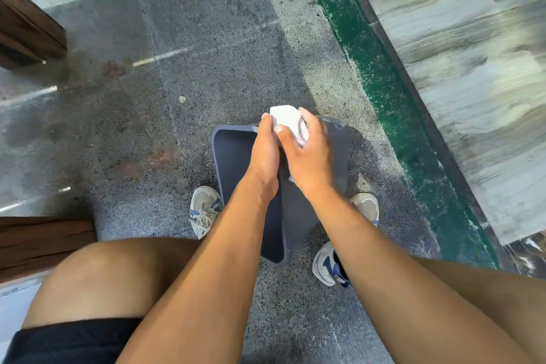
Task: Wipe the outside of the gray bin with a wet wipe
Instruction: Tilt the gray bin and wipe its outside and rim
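The gray bin (236,156) sits on the floor (177,38) in the middle of the frame, a bit low, between the person's two feet. It looks tipped, so its open top faces the left of the frame and you can see its dark inside. A bit of clear plastic (331,122) shows at its far edge, just right of the hands.

The white wipe (285,117) is folded into a small pad. It is right above the far end of the bin. Both hands hold it together. The left hand (266,154) has its fingers curled round the left side of the wipe. The right hand (310,159) pinches the wipe with thumb and fingers from the right. The two hands touch each other.

One gray and blue shoe (204,210) is just left of the bin, and another shoe (329,264) is at its lower right. Bare knees and dark shorts (74,340) fill the bottom of the frame.

The floor is speckled gray stone. A green stripe (384,83) runs slanted on the right. Brown wood (26,26) is at the upper left.
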{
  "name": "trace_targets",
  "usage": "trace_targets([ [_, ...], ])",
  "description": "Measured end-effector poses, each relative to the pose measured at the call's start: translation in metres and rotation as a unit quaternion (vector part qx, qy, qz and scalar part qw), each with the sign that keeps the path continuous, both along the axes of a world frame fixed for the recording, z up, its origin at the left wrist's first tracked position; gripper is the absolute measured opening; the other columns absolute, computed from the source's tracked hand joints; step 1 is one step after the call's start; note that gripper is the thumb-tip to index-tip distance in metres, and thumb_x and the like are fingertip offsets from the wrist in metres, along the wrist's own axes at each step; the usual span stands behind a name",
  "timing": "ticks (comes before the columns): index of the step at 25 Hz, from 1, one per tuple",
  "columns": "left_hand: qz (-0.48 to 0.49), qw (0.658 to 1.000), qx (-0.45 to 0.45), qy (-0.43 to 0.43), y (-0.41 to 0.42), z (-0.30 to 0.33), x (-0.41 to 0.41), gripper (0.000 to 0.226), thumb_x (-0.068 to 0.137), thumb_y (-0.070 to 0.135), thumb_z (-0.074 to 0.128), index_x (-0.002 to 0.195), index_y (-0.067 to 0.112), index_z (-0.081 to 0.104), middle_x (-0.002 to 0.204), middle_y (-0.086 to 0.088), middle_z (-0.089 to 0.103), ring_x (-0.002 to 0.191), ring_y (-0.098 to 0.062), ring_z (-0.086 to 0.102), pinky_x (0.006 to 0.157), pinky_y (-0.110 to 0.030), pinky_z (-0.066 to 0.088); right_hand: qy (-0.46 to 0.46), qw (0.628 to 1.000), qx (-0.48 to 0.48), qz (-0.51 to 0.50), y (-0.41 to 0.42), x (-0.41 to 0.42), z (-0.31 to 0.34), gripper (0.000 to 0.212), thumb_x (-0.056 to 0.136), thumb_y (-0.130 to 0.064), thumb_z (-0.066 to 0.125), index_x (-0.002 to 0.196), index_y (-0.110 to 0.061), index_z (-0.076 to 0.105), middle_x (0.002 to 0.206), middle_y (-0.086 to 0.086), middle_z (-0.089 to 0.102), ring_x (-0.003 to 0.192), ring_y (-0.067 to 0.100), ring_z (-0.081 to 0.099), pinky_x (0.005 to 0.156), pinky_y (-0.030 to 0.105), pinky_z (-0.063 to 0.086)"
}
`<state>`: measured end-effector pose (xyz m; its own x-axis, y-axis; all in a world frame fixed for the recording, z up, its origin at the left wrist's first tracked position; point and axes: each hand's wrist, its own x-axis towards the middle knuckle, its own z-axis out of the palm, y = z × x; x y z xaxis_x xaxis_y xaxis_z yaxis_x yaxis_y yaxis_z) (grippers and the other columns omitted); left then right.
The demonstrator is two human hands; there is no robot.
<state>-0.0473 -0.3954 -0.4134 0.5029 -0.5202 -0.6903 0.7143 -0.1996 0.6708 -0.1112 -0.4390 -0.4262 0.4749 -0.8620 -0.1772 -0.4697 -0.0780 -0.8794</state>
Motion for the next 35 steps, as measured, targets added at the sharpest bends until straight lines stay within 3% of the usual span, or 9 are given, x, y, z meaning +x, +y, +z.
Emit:
trace_targets([
  [6,0.021,1.000,-0.011,0.008,0.002,-0.004,-0.001,0.059,0.102,0.059,0.027,0.106,0.017,0.068,0.106,-0.009,0.071,0.099,-0.022,0.066,0.101,-0.039,0.048,0.043,0.997,-0.061,0.026,0.007,0.012,-0.007,0.047,0.097,-0.042,0.058,0.134,-0.012,0.056,0.123,0.008,0.055,0.116,0.028,0.052,0.098,0.040,0.043],
  [10,0.003,0.999,0.025,-0.024,0.003,-0.007,0.002,0.064,0.101,0.063,0.027,0.099,0.019,0.073,0.101,-0.002,0.077,0.098,-0.017,0.071,0.097,-0.035,0.052,0.048,0.996,-0.077,-0.010,0.005,0.014,-0.019,0.042,0.093,-0.042,0.061,0.125,-0.014,0.064,0.115,0.008,0.057,0.110,0.031,0.054,0.098,0.047,0.043],
  [16,-0.058,0.995,0.069,-0.044,0.008,-0.011,0.009,0.073,0.085,0.076,0.038,0.115,0.021,0.075,0.114,0.000,0.076,0.109,-0.014,0.070,0.103,-0.038,0.049,0.057,0.995,-0.066,-0.039,-0.006,0.015,-0.032,0.041,0.092,-0.040,0.064,0.123,-0.014,0.065,0.117,0.010,0.059,0.114,0.033,0.052,0.099,0.050,0.042],
  [19,-0.077,0.995,0.060,-0.039,0.016,-0.013,0.011,0.037,0.081,0.033,0.067,0.106,0.008,0.077,0.105,-0.008,0.077,0.102,-0.025,0.073,0.095,-0.040,0.054,0.057,0.996,-0.063,-0.040,-0.009,0.014,-0.040,0.044,0.090,-0.043,0.061,0.124,-0.015,0.065,0.115,0.010,0.058,0.111,0.034,0.053,0.096,0.051,0.044],
  [22,-0.108,0.989,0.080,-0.057,0.022,-0.005,0.009,0.011,0.051,0.003,0.057,0.062,-0.001,0.058,0.068,-0.012,0.055,0.069,-0.034,0.051,0.072,-0.044,0.044,0.052,0.995,-0.057,-0.056,-0.014,0.011,-0.046,0.050,0.087,-0.048,0.054,0.122,-0.015,0.067,0.112,0.008,0.056,0.109,0.032,0.053,0.097,0.050,0.044],
  [24,-0.120,0.984,0.097,-0.086,0.023,0.002,0.009,0.018,0.041,0.002,0.050,0.045,0.014,0.036,0.057,-0.004,0.031,0.065,-0.027,0.031,0.067,-0.040,0.031,0.051,0.995,-0.062,-0.059,-0.016,0.011,-0.047,0.046,0.088,-0.045,0.056,0.122,-0.015,0.067,0.111,0.008,0.056,0.108,0.031,0.052,0.098,0.050,0.043],
  [27,-0.125,0.982,0.089,-0.107,0.024,0.009,0.010,0.030,0.037,0.001,0.044,0.043,0.020,0.023,0.055,0.001,0.020,0.056,-0.017,0.021,0.057,-0.032,0.022,0.055,0.994,-0.068,-0.062,-0.021,0.011,-0.051,0.040,0.089,-0.040,0.060,0.121,-0.016,0.068,0.112,0.009,0.056,0.108,0.031,0.052,0.097,0.050,0.044],
  [32,-0.146,0.975,0.107,-0.132,0.022,0.014,0.008,0.047,0.052,-0.017,0.037,0.028,0.022,0.029,0.051,-0.001,0.024,0.043,-0.010,0.025,0.054,-0.029,0.020,0.081,0.991,-0.070,-0.077,-0.039,0.001,-0.061,0.039,0.091,-0.039,0.060,0.123,-0.018,0.068,0.113,0.008,0.056,0.107,0.030,0.052,0.097,0.045,0.044],
  [35,-0.153,0.972,0.118,-0.132,0.019,0.018,0.008,0.052,0.057,-0.024,0.036,0.028,0.020,0.039,0.038,0.012,0.030,0.038,-0.004,0.027,0.048,-0.024,0.022,0.093,0.990,-0.067,-0.082,-0.052,-0.005,-0.068,0.044,0.089,-0.045,0.057,0.122,-0.018,0.068,0.111,0.009,0.055,0.105,0.031,0.052,0.098,0.044,0.044],
])
